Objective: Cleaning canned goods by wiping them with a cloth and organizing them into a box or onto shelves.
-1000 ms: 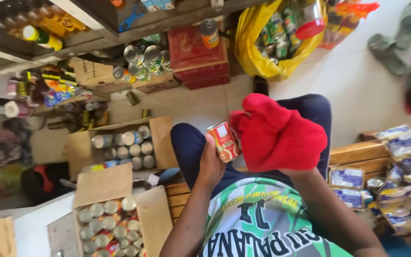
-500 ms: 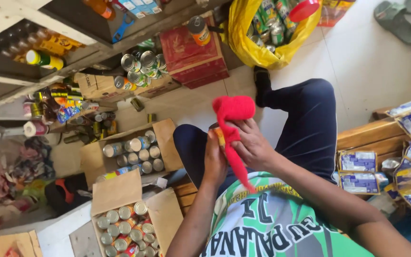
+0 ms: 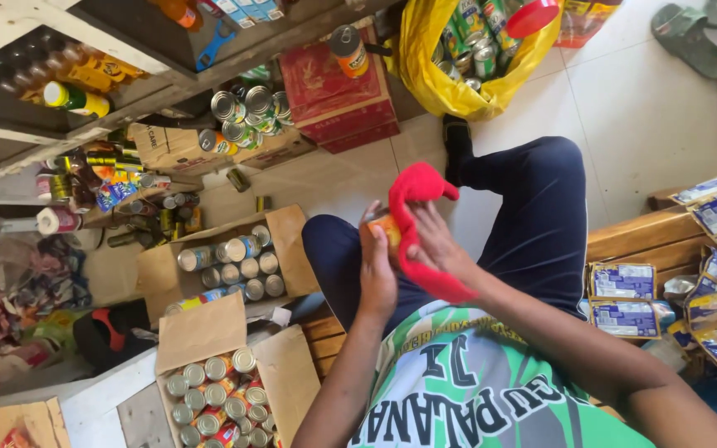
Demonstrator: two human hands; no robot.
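The left hand (image 3: 378, 278) gripped a small can (image 3: 386, 228) with closed fingers, holding it above the person's lap. The right hand (image 3: 439, 246) pressed a red cloth (image 3: 415, 217) against that can, fingers curled over the cloth. Open cardboard boxes of cans (image 3: 230, 259) sat on the floor left of the can.

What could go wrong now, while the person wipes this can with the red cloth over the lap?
1. The can seems gripped only by the left hand, mostly hidden by the red cloth; it might slip onto the floor.
2. The right hand presses the cloth near the can's rim, whose edge could perhaps scrape the fingers.
3. A dropped can could hit the open carton of cans beside the knee.
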